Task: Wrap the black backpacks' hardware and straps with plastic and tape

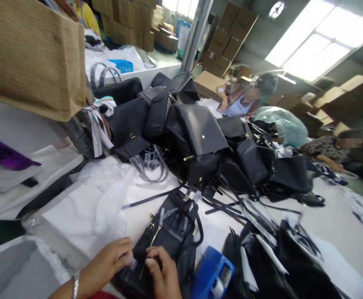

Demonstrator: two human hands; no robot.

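Observation:
A black backpack with gold zips and buckles lies on the white-covered table in front of me. My left hand is closed at the bag's left side, with a crumpled bit of clear film at its fingertips. Fingers of my right hand are curled onto a black part of the backpack, close beside the left. What exactly lies under those fingers is partly hidden. Just right of the bag stands a blue tape dispenser.
A heap of black bags fills the table's far side. More black bags with wrapped handles lie at right. White tissue sheets spread at left, beneath a hanging tan burlap bag. Two people sit beyond the heap.

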